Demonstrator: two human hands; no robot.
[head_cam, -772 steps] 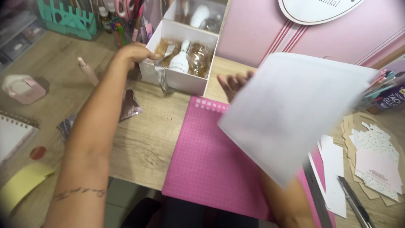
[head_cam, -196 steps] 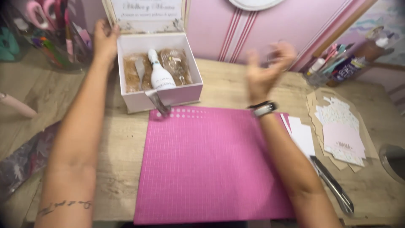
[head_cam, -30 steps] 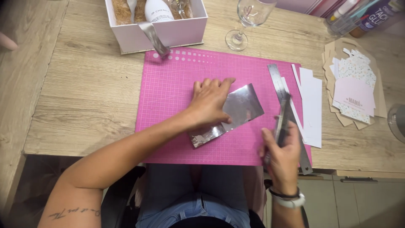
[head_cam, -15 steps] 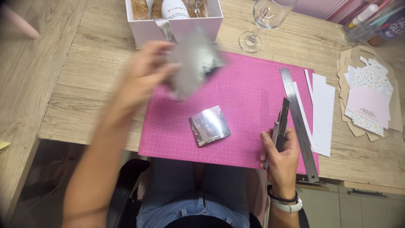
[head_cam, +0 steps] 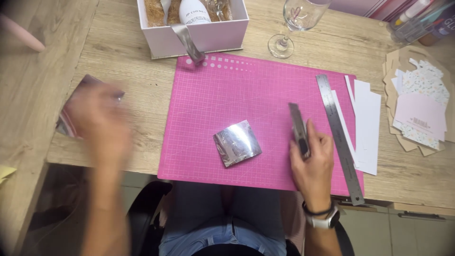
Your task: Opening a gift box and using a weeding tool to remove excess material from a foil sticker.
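Note:
My right hand (head_cam: pixel 312 159) grips a grey utility knife (head_cam: pixel 298 129) over the right part of the pink cutting mat (head_cam: pixel 237 90). A small shiny silver foil square (head_cam: pixel 237 143) lies on the mat, left of that hand and apart from it. My left hand (head_cam: pixel 99 124) is blurred at the table's left, off the mat, on a larger shiny foil sheet (head_cam: pixel 71 111) that shows beneath and beside it. Whether the fingers still grip the sheet is unclear.
A metal ruler (head_cam: pixel 339 135) lies along the mat's right edge beside white paper strips (head_cam: pixel 367 125). A white gift box (head_cam: pixel 199 40) with a bottle stands behind the mat, a wine glass (head_cam: pixel 294 23) beside it. Patterned cards (head_cam: pixel 422 106) are stacked at the right.
My left hand carried the larger foil sheet off the mat to the table's left side. The small foil square stays on the mat. My right hand moved up slightly with the knife.

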